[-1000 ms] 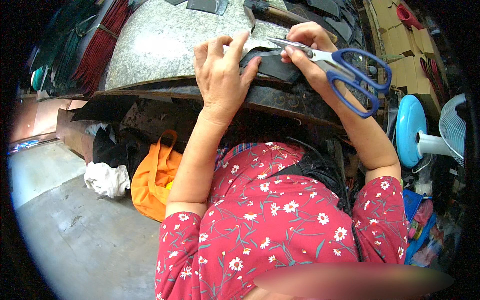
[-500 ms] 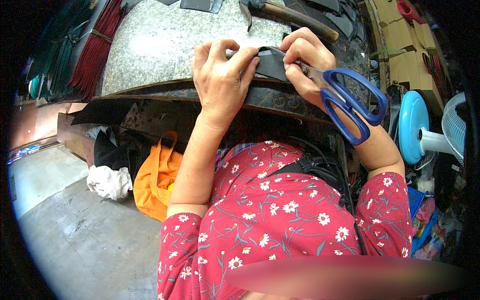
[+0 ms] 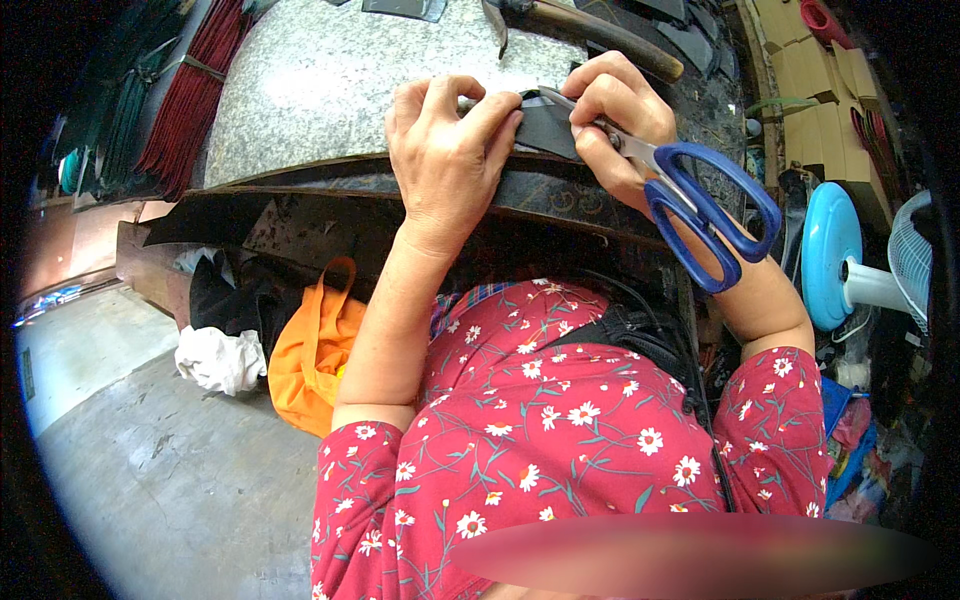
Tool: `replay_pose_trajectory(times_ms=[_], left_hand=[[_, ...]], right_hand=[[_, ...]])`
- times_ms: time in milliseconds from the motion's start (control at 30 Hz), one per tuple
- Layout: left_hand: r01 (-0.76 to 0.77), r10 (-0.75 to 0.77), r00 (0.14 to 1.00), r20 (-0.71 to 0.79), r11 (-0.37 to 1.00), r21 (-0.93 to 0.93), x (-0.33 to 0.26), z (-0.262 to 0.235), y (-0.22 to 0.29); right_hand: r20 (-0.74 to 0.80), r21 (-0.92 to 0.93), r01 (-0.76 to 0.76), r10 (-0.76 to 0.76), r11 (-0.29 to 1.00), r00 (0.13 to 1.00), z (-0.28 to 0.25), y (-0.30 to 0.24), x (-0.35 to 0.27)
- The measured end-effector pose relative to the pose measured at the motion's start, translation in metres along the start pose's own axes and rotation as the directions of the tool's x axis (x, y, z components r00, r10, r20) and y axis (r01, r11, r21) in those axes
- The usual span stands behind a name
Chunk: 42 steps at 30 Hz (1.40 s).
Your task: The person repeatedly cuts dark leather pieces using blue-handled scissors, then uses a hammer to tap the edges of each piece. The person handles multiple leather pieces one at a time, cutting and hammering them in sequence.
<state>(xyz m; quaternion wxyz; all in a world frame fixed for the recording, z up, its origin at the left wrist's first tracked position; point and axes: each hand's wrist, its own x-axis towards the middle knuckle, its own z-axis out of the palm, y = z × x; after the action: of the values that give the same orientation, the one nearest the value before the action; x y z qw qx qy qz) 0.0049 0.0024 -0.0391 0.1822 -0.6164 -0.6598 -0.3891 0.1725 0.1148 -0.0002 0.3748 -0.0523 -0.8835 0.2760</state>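
Observation:
My left hand (image 3: 447, 150) pinches the left end of a small dark grey piece of sheet material (image 3: 548, 130) between thumb and fingers. In my right hand (image 3: 622, 125) is a pair of scissors (image 3: 712, 205) with blue handles, gripped around the blades and pivot. The handle loops hang back over my right forearm. The right fingertips lie against the right side of the dark piece, where a blade tip meets its upper edge. Both hands are above the near edge of the speckled stone slab (image 3: 330, 100). My fingers partly hide the piece and the blade tips.
A hammer (image 3: 590, 32) lies beyond my hands, near more dark pieces (image 3: 690, 45). Bundled red cords (image 3: 195, 100) hang at the left. An orange bag (image 3: 315, 350) and white cloth (image 3: 222, 360) sit below the bench. A blue-and-white fan (image 3: 832, 255) stands at the right.
The scissors and my right hand have shifted slightly to the right. My left hand keeps its pinch on the dark piece, nearly unmoved.

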Motion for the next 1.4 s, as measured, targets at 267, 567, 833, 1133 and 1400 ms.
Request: replay_pose_trajectory(times_ms=[267, 567, 833, 1133, 1400], left_hand=[[-0.006, 0.006, 1.0, -0.006, 1.0, 0.0, -0.001, 0.001, -0.001], [-0.015, 0.015, 1.0, -0.008, 1.0, 0.006, 0.0, 0.0, 0.0], [0.117, -0.116, 0.993, -0.017, 0.988, 0.104, 0.0, -0.008, 0.011], [0.021, -0.02, 0.999, -0.041, 1.0, 0.019, -0.003, -0.002, 0.002], [0.004, -0.003, 0.999, -0.049, 1.0, 0.023, -0.004, 0.0, 0.0]], right_hand=[[-0.011, -0.001, 0.032, -0.032, 1.0, 0.999, 0.003, 0.0, 0.0], [0.053, -0.003, 0.056, -0.056, 0.998, 0.997, 0.003, 0.0, 0.001], [0.111, -0.055, 0.015, -0.009, 0.998, 0.994, 0.006, -0.002, -0.001], [0.009, 0.043, 0.054, -0.054, 0.998, 0.998, 0.002, 0.002, 0.002], [0.041, 0.039, 0.045, -0.046, 0.998, 0.998, 0.005, 0.002, 0.002]])
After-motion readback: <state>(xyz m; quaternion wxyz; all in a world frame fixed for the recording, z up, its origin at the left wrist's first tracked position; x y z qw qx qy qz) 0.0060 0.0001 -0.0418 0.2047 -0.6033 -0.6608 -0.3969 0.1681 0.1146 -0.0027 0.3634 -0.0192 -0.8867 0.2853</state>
